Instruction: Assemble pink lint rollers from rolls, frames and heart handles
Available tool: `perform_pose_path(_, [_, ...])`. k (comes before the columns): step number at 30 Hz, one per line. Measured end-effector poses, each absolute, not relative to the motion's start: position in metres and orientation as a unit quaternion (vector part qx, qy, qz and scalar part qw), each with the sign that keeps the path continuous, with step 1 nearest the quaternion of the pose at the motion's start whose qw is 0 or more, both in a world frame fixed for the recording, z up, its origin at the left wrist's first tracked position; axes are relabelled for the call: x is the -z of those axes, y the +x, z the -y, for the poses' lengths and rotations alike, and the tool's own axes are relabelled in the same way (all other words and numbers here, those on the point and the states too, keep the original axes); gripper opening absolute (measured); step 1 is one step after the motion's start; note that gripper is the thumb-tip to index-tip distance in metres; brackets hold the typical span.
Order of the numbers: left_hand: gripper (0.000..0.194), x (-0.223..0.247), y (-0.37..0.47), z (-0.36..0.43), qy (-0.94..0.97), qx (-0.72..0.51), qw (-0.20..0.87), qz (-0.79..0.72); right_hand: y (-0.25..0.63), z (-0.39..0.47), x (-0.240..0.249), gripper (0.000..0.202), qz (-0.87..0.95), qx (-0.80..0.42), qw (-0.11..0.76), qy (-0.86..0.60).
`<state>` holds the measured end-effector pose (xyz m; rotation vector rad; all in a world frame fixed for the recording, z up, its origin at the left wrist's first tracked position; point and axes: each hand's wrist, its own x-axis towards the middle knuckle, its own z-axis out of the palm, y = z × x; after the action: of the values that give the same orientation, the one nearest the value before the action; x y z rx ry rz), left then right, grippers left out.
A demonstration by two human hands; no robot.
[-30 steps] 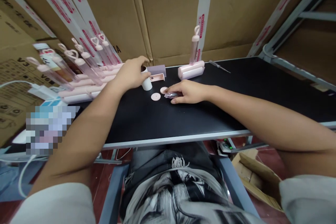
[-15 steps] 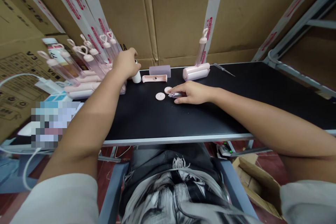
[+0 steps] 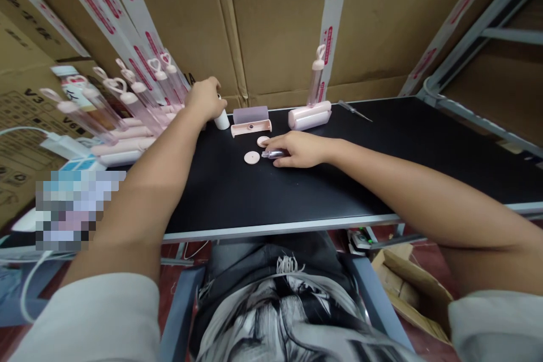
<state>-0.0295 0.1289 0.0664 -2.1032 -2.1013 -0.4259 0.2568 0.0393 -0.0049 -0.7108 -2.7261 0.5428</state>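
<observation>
My left hand [image 3: 206, 100] has its fingers closed around the upper part of a white bottle [image 3: 222, 120] near the back of the black table [image 3: 271, 192]. My right hand [image 3: 297, 150] rests on the table, thumb and fingers around a small clear tube [image 3: 275, 154]. Its fingertips touch one pink disc [image 3: 263, 141]; another pink disc [image 3: 251, 157] lies just left of the tube. Behind them is an open pink holder [image 3: 251, 128] with a translucent lilac piece [image 3: 250, 114]. A pink base [image 3: 309, 115] bears an upright clear tube [image 3: 314, 82] with a looped cap.
Several capped clear tubes [image 3: 136, 103] stand on pink bases at the left, beside a labelled bottle [image 3: 74, 87] and a white power strip [image 3: 65, 144]. Tweezers [image 3: 355, 111] lie at the back right. Cardboard [image 3: 280, 22] rises behind the table.
The view has shifted slightly, so most things appear farther left. The open pink holder is now tilted a little. Both hands keep nearly the same grips.
</observation>
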Motion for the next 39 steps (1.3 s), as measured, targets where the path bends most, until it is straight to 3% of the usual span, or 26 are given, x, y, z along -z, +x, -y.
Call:
perform_pose_path(6, [0.066,-0.070,-0.021,-0.113,-0.702,0.136,0.086,0.694,0.251,-0.044,0.003,0.038,0.939,-0.179,0.111,-0.271])
perform_pose_path(9, [0.052,-0.078,-0.006,-0.066,-0.736,0.144,0.170,0.639,0.250,-0.046,0.005,0.045,0.939,-0.175,0.112,-0.273])
perform_pose_path(15, [0.044,-0.046,0.020,0.041,-0.811,-0.061,0.087,0.575,0.251,-0.046,0.009,0.054,0.940,-0.168,0.122,-0.269])
perform_pose_path(19, [0.060,-0.017,0.021,0.063,-0.816,-0.104,0.082,0.562,0.252,-0.047,0.011,0.048,0.938,-0.171,0.141,-0.268])
perform_pose_path(24, [0.061,-0.017,0.023,0.030,-0.809,-0.091,0.076,0.576,0.254,-0.048,0.014,0.053,0.933,-0.167,0.147,-0.281])
perform_pose_path(27, [0.053,-0.029,0.026,0.016,-0.802,-0.078,0.075,0.587,0.255,-0.048,0.014,0.044,0.929,-0.171,0.172,-0.279])
perform_pose_path(31, [0.051,-0.043,0.035,0.022,-0.838,0.040,0.124,0.530,0.254,-0.046,0.014,0.028,0.922,-0.180,0.187,-0.287])
perform_pose_path(34, [0.048,-0.042,0.042,0.029,-0.882,0.066,0.128,0.450,0.252,-0.043,0.014,0.025,0.916,-0.195,0.204,-0.285])
perform_pose_path(39, [0.034,-0.030,0.027,0.013,-0.886,0.066,0.115,0.445,0.261,-0.038,0.004,0.026,0.916,-0.217,0.215,-0.262])
